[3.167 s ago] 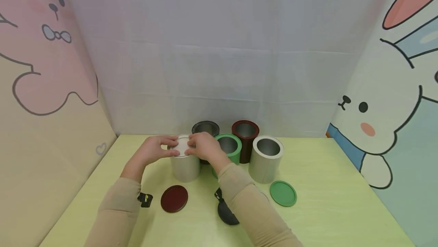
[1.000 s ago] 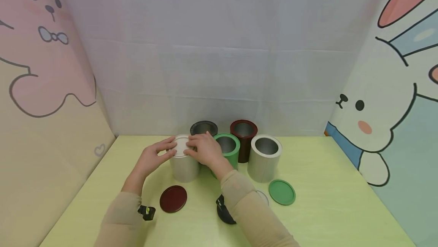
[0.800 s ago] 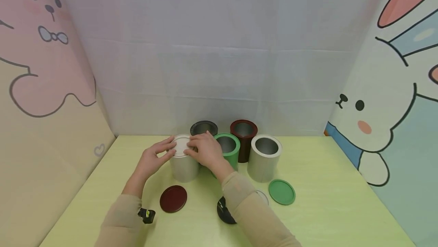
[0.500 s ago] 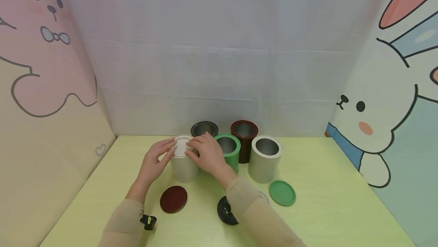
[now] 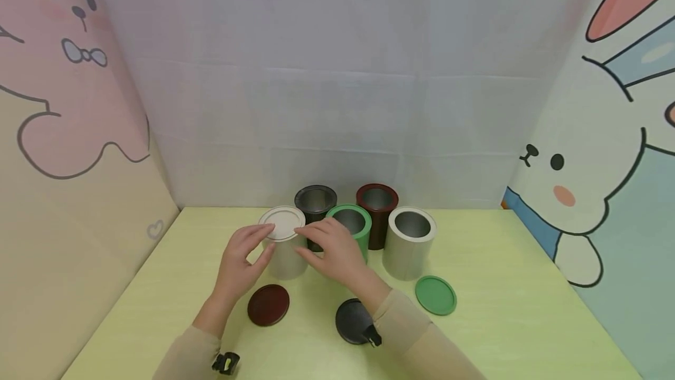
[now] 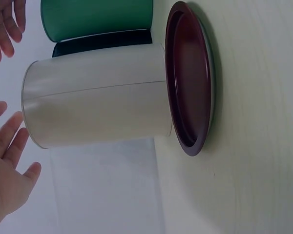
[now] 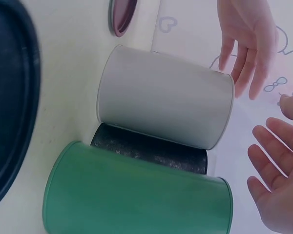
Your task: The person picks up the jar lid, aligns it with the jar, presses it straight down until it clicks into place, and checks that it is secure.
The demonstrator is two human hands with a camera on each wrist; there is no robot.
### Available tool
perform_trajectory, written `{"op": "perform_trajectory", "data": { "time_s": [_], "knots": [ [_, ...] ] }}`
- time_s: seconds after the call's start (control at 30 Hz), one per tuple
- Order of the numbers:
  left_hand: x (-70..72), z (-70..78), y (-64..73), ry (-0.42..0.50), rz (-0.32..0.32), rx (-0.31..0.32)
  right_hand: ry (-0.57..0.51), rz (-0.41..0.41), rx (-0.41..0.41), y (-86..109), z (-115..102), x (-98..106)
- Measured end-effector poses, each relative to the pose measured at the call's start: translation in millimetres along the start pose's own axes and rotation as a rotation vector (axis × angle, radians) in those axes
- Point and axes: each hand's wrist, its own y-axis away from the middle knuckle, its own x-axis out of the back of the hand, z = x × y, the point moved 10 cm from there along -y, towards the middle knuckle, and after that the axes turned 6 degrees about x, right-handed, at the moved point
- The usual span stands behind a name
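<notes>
A white can (image 5: 285,263) stands upright at the left of the group, with a white lid (image 5: 285,223) seated flat on its top. My left hand (image 5: 244,260) is at the left front of this can, fingers spread, fingertips overlapping the lid's edge in the head view. On the other side, my right hand (image 5: 337,251) has its fingers loosely extended, thumb apart from them, in front of the green can (image 5: 362,238). Neither hand grips anything. In the right wrist view, open space shows between the right hand's fingers (image 7: 271,168) and the white can (image 7: 166,97).
Behind stand an open dark grey can (image 5: 316,216) and an open dark red can (image 5: 381,222); an open white can (image 5: 407,260) is at the right. Nearer lie a dark red lid (image 5: 268,305), a black lid (image 5: 352,320) and a green lid (image 5: 435,295). Patterned cloth walls enclose the table.
Both hands have let go of the white lid and drawn back toward me, the right one also rightward. The lid stays on the can. More of the black lid shows beside the right sleeve.
</notes>
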Motion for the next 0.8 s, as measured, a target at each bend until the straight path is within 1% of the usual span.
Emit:
{"op": "perform_trajectory", "data": {
  "time_s": [0.13, 0.27, 0.43, 0.63, 0.73, 0.8],
  "knots": [
    [-0.4, 10.8, 4.5, -0.006, 0.000, -0.016, -0.039, 0.014, 0.001, 13.5, 1.0, 8.5],
    [-3.0, 20.8, 8.9, 0.002, -0.012, -0.041, -0.066, 0.029, 0.033, 31.1, 2.8, 18.2],
    [-6.9, 33.5, 13.2, 0.012, -0.019, -0.077, -0.063, 0.033, 0.063, 55.0, 7.4, 31.3],
    [-15.9, 51.1, 20.0, -0.023, -0.003, -0.132, -0.079, 0.036, 0.055, 80.1, 14.4, 45.2],
    [-22.3, 61.7, 23.7, -0.041, 0.012, -0.152, -0.092, 0.035, 0.040, 92.6, 19.9, 48.4],
    [-26.9, 69.3, 25.7, -0.036, 0.028, -0.181, -0.093, 0.027, 0.019, 101.2, 24.8, 49.5]
  ]
}}
